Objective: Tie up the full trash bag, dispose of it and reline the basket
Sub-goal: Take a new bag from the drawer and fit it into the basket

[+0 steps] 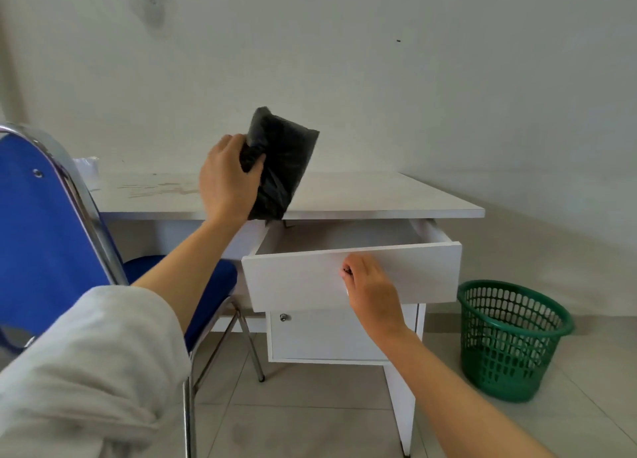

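White sleeve (pixel 86 371) fills the near left, and up ahead the left hand (pixel 225 181) has its fingers (pixel 256 166) clamped round a folded black trash bag (pixel 282 161), held above the desk (pixel 379 195). Right hand (pixel 372 292) pinches the small handle (pixel 346 271) of the open drawer (pixel 413 271). Green basket (pixel 510 337) stands on the floor, right of the desk.

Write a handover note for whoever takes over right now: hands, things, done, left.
Left hand grips a folded black bag above the open drawer.
Right hand holds the drawer's knob.
Basket stands unlined on the floor, right of the desk.
Done: basket holds no bag; disposal not shown.
Left: shut the drawer, unfold the bag, line the basket.
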Demonstrator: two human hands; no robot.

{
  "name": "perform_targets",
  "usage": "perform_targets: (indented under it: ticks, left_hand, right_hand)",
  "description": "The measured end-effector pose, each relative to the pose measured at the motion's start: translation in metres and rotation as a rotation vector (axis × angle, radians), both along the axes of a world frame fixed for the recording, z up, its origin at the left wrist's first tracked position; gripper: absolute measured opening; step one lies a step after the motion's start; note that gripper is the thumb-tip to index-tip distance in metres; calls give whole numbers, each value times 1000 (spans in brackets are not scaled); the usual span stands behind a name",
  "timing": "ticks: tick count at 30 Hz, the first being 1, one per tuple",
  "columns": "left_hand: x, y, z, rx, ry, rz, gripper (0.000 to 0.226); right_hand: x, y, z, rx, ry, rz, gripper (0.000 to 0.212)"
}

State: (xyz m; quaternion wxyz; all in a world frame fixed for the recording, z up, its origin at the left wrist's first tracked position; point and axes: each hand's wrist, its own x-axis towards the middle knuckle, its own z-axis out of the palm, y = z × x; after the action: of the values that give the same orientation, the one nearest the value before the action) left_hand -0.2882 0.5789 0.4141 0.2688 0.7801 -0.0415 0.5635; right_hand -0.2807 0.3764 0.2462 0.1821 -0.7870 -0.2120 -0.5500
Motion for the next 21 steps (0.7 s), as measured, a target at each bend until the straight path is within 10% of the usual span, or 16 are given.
perform_targets:
  ticks: [6, 13, 21]
  left_hand:
    - [28, -16, -39, 637, 39, 125, 55]
    - [59, -35, -53, 587, 442, -56, 56]
    - [76, -26, -53, 460, 547, -270, 49]
  right_hand:
    - [12, 4, 2, 37, 120, 75, 38]
    - [34, -14, -21, -180, 71, -21, 35]
    - [106, 4, -19, 47, 216, -139, 50]
